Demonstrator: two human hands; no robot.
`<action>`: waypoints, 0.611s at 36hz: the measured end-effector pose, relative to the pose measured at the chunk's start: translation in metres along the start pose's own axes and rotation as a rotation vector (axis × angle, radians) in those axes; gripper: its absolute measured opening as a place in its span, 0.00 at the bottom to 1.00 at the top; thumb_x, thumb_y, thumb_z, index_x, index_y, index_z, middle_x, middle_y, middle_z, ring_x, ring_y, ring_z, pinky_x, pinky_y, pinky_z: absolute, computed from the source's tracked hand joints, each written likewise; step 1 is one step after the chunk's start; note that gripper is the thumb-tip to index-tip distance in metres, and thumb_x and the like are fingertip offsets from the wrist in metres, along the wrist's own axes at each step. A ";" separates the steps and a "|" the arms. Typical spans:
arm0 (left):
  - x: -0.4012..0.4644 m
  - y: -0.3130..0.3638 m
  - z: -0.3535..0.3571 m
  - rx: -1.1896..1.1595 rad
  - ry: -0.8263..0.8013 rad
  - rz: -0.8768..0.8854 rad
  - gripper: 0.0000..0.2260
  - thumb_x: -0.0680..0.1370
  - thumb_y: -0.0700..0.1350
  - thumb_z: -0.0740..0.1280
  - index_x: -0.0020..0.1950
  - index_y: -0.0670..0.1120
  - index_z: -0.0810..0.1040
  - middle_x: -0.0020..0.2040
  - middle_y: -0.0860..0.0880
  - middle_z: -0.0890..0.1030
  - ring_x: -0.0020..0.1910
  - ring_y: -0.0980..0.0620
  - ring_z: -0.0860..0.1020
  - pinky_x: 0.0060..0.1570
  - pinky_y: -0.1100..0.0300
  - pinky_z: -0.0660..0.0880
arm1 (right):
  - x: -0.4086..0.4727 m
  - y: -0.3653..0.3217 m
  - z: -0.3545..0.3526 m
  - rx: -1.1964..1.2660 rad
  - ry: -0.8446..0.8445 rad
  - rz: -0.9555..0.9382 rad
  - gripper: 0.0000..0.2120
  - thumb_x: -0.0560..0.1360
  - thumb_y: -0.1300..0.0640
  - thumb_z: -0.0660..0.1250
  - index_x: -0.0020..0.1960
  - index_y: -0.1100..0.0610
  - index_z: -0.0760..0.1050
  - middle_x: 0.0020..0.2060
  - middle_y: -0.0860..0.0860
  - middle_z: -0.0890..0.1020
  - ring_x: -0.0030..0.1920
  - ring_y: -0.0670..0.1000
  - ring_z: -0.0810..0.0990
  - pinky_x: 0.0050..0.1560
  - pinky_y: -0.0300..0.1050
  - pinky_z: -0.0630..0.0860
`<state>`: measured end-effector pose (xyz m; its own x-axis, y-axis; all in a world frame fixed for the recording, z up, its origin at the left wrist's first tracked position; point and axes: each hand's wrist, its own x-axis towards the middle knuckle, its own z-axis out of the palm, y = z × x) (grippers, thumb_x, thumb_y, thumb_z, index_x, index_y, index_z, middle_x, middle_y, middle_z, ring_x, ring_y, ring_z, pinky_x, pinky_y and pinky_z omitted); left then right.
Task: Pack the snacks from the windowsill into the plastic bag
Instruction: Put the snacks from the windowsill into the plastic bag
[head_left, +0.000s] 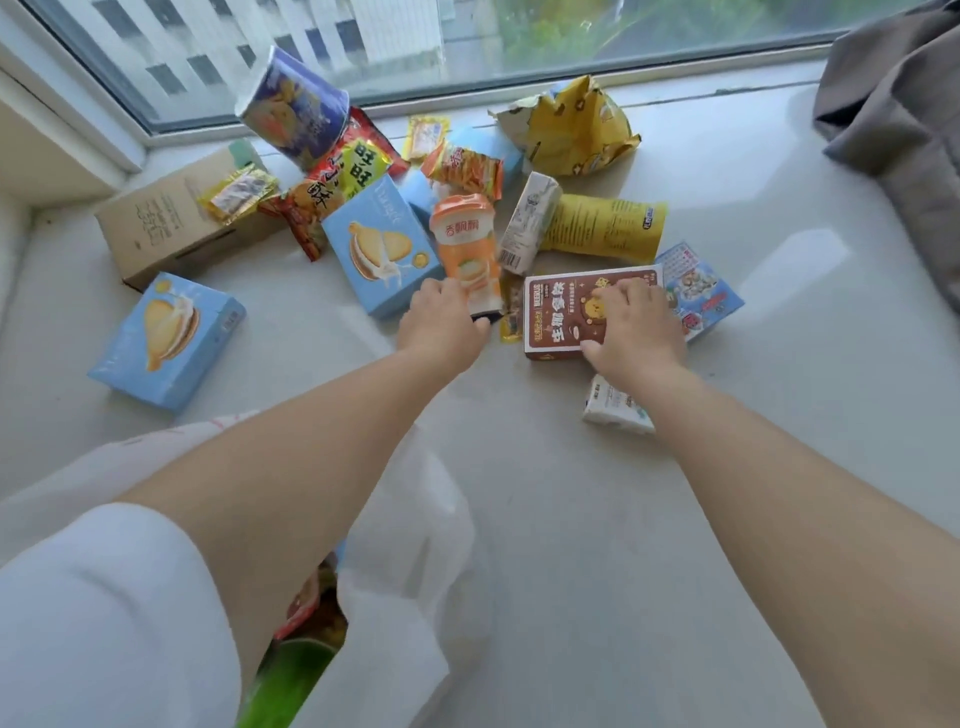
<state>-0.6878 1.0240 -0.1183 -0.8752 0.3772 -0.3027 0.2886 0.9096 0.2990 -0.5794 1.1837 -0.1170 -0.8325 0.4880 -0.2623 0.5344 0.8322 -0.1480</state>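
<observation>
Left hand (441, 322) grips the orange cup (466, 249), its long axis running toward 12 o'clock; right hand (631, 325) clasps the brown box (563, 312); plastic bag (410, 545) lies at 6 o'clock

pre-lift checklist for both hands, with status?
1. Left hand grips the orange cup-shaped milk tea pack: ok.
2. Right hand grips the brown rectangular snack box: ok, fingers over far edge, thumb at near edge.
3. White plastic bag mouth open: cannot tell, arm hides it.
4. Room in bag: cannot tell.
5. Small yellow sachet between both items may drag: not ok.
</observation>
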 end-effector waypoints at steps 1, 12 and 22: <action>0.008 0.002 0.003 -0.070 0.001 -0.055 0.22 0.78 0.54 0.63 0.67 0.44 0.67 0.65 0.43 0.69 0.64 0.45 0.69 0.60 0.51 0.69 | 0.009 0.003 0.000 -0.024 0.003 -0.015 0.30 0.74 0.47 0.67 0.72 0.53 0.62 0.69 0.54 0.64 0.68 0.57 0.62 0.67 0.53 0.64; 0.075 0.015 0.029 -0.484 0.033 -0.432 0.36 0.74 0.60 0.67 0.73 0.46 0.54 0.67 0.44 0.71 0.63 0.42 0.73 0.48 0.54 0.71 | 0.070 0.023 0.011 -0.242 -0.149 -0.106 0.52 0.59 0.27 0.69 0.74 0.51 0.57 0.69 0.55 0.67 0.68 0.58 0.64 0.69 0.55 0.60; 0.078 -0.003 0.047 -0.485 -0.009 -0.382 0.32 0.68 0.53 0.73 0.67 0.46 0.64 0.58 0.49 0.74 0.54 0.50 0.74 0.48 0.59 0.70 | 0.070 0.017 0.013 -0.227 -0.282 -0.047 0.49 0.54 0.28 0.72 0.64 0.58 0.68 0.59 0.56 0.73 0.62 0.57 0.68 0.58 0.52 0.68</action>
<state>-0.7385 1.0588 -0.1855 -0.8782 0.0435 -0.4763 -0.2558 0.7987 0.5447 -0.6270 1.2286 -0.1507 -0.7653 0.3827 -0.5176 0.4243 0.9046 0.0415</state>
